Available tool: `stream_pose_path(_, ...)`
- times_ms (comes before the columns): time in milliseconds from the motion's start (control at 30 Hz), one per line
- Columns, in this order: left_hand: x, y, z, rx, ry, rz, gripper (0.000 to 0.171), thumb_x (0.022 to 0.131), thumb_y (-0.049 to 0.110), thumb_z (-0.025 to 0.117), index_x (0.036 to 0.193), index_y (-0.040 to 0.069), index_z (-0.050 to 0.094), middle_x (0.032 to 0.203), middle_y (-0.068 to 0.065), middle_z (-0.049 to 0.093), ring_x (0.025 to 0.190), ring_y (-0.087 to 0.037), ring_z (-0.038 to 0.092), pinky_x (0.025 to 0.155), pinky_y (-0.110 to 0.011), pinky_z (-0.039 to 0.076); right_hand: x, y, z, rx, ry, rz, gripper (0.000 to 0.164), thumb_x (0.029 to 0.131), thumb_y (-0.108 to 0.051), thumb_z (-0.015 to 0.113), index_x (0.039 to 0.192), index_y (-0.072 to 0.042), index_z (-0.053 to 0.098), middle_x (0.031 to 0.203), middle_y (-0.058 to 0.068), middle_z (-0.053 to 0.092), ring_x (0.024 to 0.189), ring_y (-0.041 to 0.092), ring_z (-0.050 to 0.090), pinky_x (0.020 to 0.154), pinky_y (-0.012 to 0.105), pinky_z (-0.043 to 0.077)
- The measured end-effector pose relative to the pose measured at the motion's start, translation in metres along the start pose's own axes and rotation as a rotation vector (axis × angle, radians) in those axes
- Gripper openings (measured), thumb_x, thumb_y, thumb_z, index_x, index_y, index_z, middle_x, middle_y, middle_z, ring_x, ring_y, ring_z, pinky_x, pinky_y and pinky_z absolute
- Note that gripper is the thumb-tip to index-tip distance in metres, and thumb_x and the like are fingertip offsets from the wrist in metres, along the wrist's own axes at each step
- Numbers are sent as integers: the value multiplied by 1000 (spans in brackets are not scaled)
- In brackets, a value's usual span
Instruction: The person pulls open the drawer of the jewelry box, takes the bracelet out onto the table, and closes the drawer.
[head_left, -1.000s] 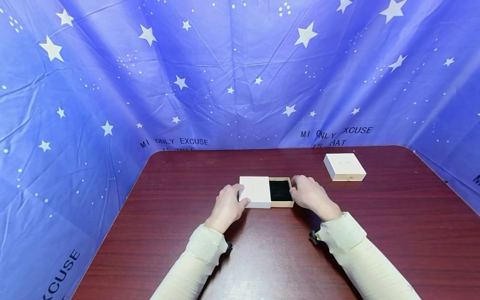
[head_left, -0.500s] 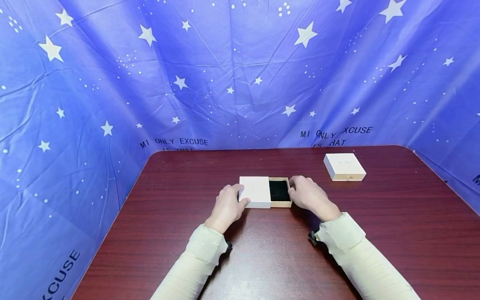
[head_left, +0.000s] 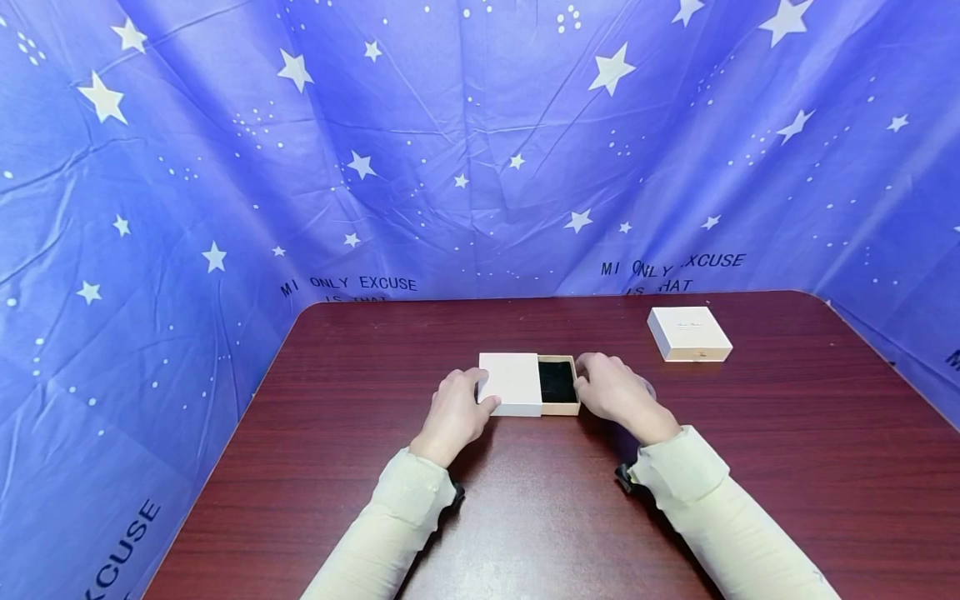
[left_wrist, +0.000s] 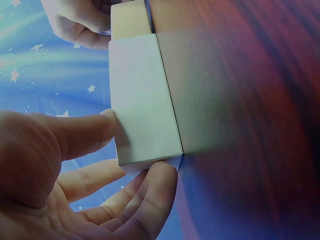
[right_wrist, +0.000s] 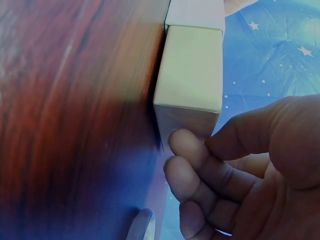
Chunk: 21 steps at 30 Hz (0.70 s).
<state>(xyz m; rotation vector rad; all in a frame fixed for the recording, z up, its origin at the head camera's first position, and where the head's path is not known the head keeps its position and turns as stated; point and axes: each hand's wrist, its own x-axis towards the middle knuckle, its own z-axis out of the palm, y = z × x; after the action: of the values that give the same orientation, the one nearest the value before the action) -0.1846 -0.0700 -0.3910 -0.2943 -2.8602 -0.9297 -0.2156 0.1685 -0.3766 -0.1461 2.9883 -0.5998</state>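
White box sleeve on the tabletop, set in from its far edge, left end held between thumb and bent fingers of the left hand; drawer juts partway out, its end at the right hand's curled fingers, pinch or mere touch cannot tell.

pale cream long sleeves end in thick cuffs, each with a small black piece beside it.
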Motion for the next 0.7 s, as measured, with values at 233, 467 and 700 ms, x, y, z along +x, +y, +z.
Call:
stream_pose_path(233,0,0,0,1,-2,2,40,85,22,71,120,5,63,107,-17,61,100,-35,60,86,-46,47,-1,0,1,-5,36,-41,26,85,-15,49,105,-10,66,96,8,66,86,31,61,64,52,46)
stream_pose_path(467,0,0,0,-2,-2,0,40,85,22,71,121,5,63,107,-17,61,101,-35,60,87,-46,47,-1,-1,2,-23,35,-71,22,89,-15,50,103,-10,65,94,7,65,86,31,62,67,51,46)
stream_pose_path(700,0,0,-1,-3,-9,-5,41,85,22,71,121,5,62,108,-17,61,101,-34,59,88,-45,47,-2,-1,4,-19,49,-88,24,87,-14,50,104,-9,66,97,9,67,89,33,63,69,51,46)
